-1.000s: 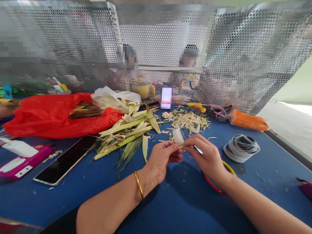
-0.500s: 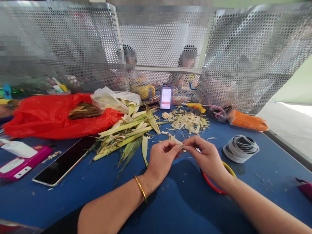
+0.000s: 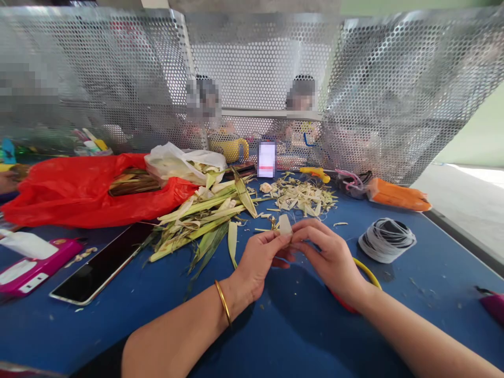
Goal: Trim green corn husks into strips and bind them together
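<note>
Between my two hands, over the middle of the blue table (image 3: 244, 336), is a small pale piece of corn husk (image 3: 285, 224). My left hand (image 3: 262, 257) pinches it from below between thumb and fingers, and its pale end points up. The fingertips of my right hand (image 3: 325, 252) are closed at the same piece, touching close to the left thumb. Just what lies under the right fingertips is hidden. Left of my hands lies a pile of green and yellow husk strips (image 3: 208, 215). A heap of small husk scraps (image 3: 305, 194) lies behind them.
A red and yellow ring (image 3: 368, 273) is partly under my right wrist, and a spool of grey cord (image 3: 387, 240) stands right. Leftward are a dark phone (image 3: 100, 265), a red plastic bag (image 3: 71, 191) and a magenta box (image 3: 43, 265). A perforated metal screen (image 3: 260, 63) closes the back.
The husk piece has turned upright, showing its flat pale face. My right fingers have shifted slightly left, and the left hand's lower fingers show more.
</note>
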Demonstrator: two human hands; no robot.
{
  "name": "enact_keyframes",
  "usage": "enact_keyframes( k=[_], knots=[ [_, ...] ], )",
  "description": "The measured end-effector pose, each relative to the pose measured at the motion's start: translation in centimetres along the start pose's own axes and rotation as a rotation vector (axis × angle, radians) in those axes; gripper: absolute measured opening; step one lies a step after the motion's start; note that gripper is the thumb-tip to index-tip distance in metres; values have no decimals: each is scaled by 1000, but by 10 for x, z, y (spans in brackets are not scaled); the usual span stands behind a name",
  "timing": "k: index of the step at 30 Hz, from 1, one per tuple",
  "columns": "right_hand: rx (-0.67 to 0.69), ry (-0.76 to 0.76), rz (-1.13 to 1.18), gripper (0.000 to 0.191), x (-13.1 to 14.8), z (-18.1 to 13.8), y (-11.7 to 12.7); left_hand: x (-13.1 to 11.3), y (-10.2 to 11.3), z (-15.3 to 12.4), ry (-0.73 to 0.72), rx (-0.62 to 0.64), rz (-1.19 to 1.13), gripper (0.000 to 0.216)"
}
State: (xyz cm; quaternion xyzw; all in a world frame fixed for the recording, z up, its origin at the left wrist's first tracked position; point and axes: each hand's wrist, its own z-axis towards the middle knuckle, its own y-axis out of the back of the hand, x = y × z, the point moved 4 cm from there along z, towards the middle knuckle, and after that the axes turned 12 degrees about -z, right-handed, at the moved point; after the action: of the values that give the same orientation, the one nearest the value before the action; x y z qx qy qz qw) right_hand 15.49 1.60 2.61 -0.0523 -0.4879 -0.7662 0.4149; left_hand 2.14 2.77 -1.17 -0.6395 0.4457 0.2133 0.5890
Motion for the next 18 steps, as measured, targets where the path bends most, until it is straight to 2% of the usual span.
enact_keyframes(
  k=[2, 6, 9, 13, 18],
  knots=[
    [-2, 7, -40, 15, 0, 0, 0, 1, 2, 1, -17, -32, -1, 21],
    [-24, -58, -20, 12, -2, 0, 0, -3, 2, 0, -185, -76, 113, 18],
    [12, -106, 6, 10, -1, 0, -1, -7, 3, -1, -266, -114, 206, 16],
    [44, -186, -9, 8, -3, -1, -2, -10, 5, -1, -319, -154, 277, 14],
    [24, -250, -30, 10, -4, -1, -1, -11, 4, -2, -328, -139, 276, 13]
  ],
)
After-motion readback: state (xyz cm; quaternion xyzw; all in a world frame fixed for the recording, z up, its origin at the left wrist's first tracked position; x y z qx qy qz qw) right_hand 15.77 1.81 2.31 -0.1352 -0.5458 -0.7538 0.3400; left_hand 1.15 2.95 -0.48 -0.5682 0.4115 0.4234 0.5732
